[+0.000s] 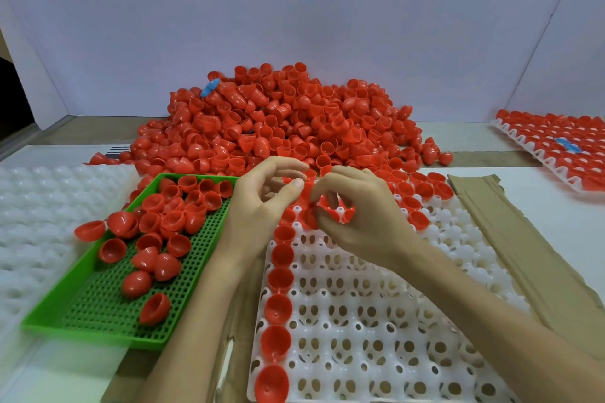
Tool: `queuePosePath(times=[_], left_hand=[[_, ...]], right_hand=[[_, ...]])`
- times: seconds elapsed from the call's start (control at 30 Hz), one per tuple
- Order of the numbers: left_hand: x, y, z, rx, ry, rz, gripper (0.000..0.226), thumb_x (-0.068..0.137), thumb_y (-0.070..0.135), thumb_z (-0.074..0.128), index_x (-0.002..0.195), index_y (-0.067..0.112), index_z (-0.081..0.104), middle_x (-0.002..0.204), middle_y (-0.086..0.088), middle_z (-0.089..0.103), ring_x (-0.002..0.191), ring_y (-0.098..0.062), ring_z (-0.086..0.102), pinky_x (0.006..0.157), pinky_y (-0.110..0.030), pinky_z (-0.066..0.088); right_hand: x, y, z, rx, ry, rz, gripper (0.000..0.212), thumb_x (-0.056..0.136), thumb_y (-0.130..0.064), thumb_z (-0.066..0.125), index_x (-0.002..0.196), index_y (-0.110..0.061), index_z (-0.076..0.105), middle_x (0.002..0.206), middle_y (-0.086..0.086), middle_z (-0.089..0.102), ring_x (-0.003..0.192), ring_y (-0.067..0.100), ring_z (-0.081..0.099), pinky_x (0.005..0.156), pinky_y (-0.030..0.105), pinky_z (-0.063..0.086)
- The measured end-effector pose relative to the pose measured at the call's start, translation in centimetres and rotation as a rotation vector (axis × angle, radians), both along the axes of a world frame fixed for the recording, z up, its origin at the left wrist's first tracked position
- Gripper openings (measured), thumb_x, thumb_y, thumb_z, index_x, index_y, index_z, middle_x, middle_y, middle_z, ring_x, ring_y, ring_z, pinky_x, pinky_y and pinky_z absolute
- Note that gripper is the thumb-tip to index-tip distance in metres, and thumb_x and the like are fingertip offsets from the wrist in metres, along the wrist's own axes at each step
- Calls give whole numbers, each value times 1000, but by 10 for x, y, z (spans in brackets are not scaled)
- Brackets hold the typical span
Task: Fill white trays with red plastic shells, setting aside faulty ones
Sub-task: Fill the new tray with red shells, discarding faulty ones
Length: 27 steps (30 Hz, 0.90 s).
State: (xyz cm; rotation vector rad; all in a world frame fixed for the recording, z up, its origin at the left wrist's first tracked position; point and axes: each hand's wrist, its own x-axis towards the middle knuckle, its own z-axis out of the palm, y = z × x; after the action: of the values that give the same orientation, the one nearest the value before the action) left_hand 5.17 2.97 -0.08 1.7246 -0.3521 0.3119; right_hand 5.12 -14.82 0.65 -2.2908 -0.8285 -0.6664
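White tray (376, 321) barely begun: seated shells (278, 307) fill left column and part of far row, mouths up, axes vertical; most cups bare. Right hand (360, 222) pinches a red shell (309, 217) over the far-left cups, tilt unclear. Left hand (262, 203) curled alongside, cannot tell if holding. Green tray (98, 314) takes rejects. Large pile (278, 127) remains beyond; full tray (556, 147) far right.

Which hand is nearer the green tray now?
Left. The left hand hovers by the right edge of the green tray; the right hand, pinching a red shell, is farther right over the white tray.
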Motion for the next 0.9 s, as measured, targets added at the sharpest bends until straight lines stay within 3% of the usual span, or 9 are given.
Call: queuePosePath(times=[0.13, 0.23, 0.3, 0.4, 0.53, 0.63, 0.8, 0.9], left_hand=[[-1, -1, 0, 0, 47, -109, 24, 92, 27, 63, 114, 26, 71, 102, 3, 75, 92, -16, 72, 74, -31, 57], [0, -2, -1, -64, 22, -82, 20, 96, 20, 67, 115, 23, 71, 100, 1, 74, 84, -17, 71, 69, -32, 58], [2, -2, -1, -134, -21, 85, 20, 94, 17, 70, 113, 22, 71, 103, 4, 72, 84, -11, 70, 71, -25, 56], [4, 2, -3, -118, -168, 508, 22, 90, 14, 72, 112, 18, 67, 113, 2, 65, 93, -3, 65, 76, -17, 54], [6, 15, -6, -364, -204, 783, 28, 87, 10, 73, 111, 18, 61, 122, -6, 56, 103, -12, 62, 85, -37, 58], [7, 19, -5, -459, -185, 829, 30, 87, 9, 70, 115, 18, 62, 125, -1, 47, 105, -24, 64, 84, -45, 59], [5, 15, -2, -483, -277, 833, 33, 89, 5, 62, 122, 11, 62, 133, -7, 43, 106, -17, 67, 83, -20, 56], [6, 15, -3, -507, -233, 816, 37, 91, 5, 60, 127, 13, 62, 138, -3, 41, 110, -21, 67, 90, -37, 59]], right_hand=[[2, 0, -2, 74, -65, -5, 14, 79, -8, 72, 88, -18, 70, 74, -9, 53, 66, 7, 50, 63, 39, 46], [2, 1, -2, 157, -65, 10, 18, 82, -6, 69, 98, -15, 69, 79, -6, 57, 66, 10, 53, 60, 31, 48], [1, 0, -1, 286, -54, -37, 19, 85, -5, 67, 101, -15, 67, 80, -7, 58, 65, 12, 55, 58, 23, 48], [2, -3, 0, 420, -15, -117, 19, 87, 1, 65, 97, -15, 68, 77, -10, 58, 64, 12, 55, 58, 17, 45], [2, -1, 0, 431, 13, -128, 22, 85, 7, 64, 90, -14, 69, 76, -8, 60, 63, 9, 53, 59, 13, 41], [1, 0, 0, 427, 31, -113, 23, 84, 9, 63, 87, -12, 69, 77, -4, 62, 63, 9, 52, 59, 13, 41], [1, -1, 0, 439, 42, -124, 22, 84, 9, 62, 85, -12, 69, 77, -5, 63, 61, 9, 51, 57, 16, 41], [1, -1, -1, 443, 53, -127, 23, 84, 9, 62, 83, -12, 69, 77, -5, 63, 60, 10, 51, 56, 18, 42]])
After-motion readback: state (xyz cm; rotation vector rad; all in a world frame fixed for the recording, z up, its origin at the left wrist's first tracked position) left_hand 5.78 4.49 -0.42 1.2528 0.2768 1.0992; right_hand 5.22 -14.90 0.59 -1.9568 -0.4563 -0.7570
